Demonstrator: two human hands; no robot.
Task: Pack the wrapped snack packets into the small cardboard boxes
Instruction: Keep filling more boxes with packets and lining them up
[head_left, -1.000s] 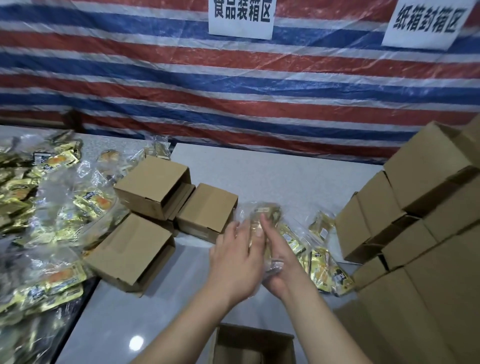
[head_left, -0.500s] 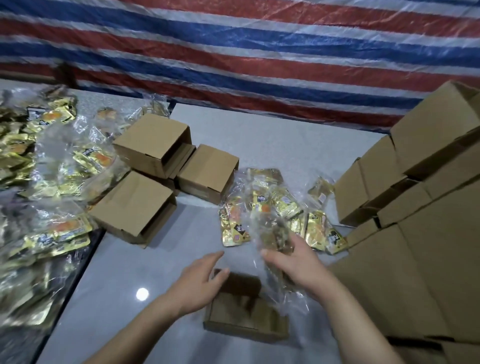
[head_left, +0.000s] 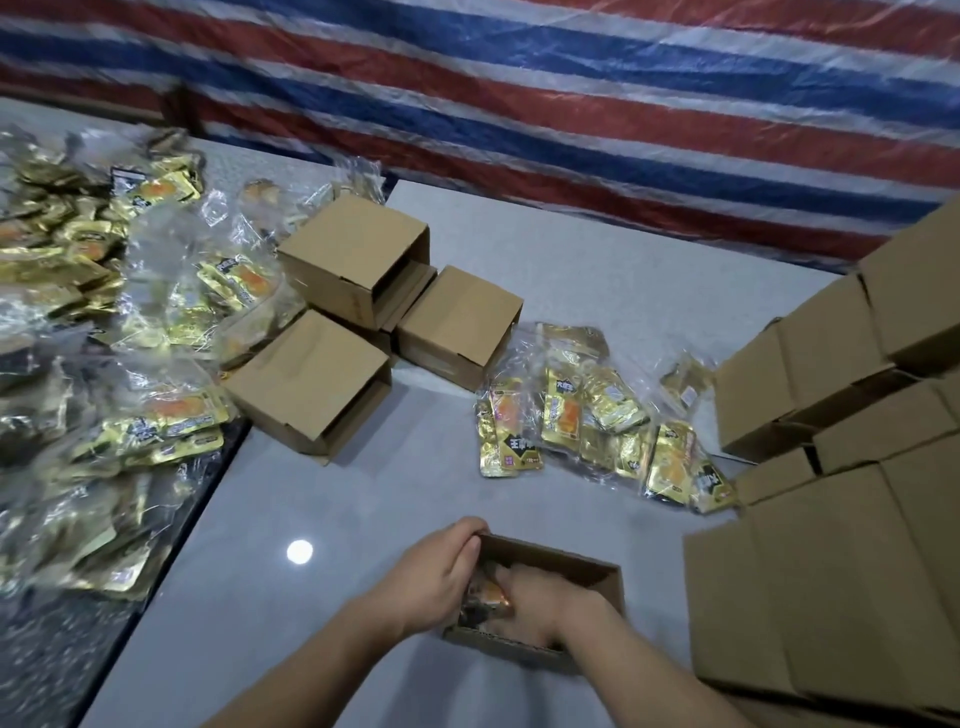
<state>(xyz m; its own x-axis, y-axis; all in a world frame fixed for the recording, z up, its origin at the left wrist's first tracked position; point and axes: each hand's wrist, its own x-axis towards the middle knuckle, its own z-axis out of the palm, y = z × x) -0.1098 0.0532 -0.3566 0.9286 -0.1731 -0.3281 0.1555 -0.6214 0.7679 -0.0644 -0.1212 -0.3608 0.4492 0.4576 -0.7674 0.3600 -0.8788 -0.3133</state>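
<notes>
A small open cardboard box (head_left: 582, 564) sits on the grey table near me. My left hand (head_left: 439, 577) grips its left wall, fingers curled over the rim. My right hand (head_left: 540, 603) is down inside the box, pressing a clear-wrapped bundle of snack packets (head_left: 485, 597) into it; its fingers are mostly hidden. A loose bundle of gold snack packets in clear wrap (head_left: 587, 415) lies on the table beyond the box.
Three small cardboard boxes (head_left: 358, 322) lie on their sides at the table's middle left. A big heap of wrapped gold packets (head_left: 104, 338) covers the left. Stacked cardboard boxes (head_left: 841, 467) wall off the right. A striped tarp (head_left: 519, 93) hangs behind.
My right hand has brought the wrapped bundle down from above the box into it. My left hand has closed on the box's left wall. The camera tilted further down.
</notes>
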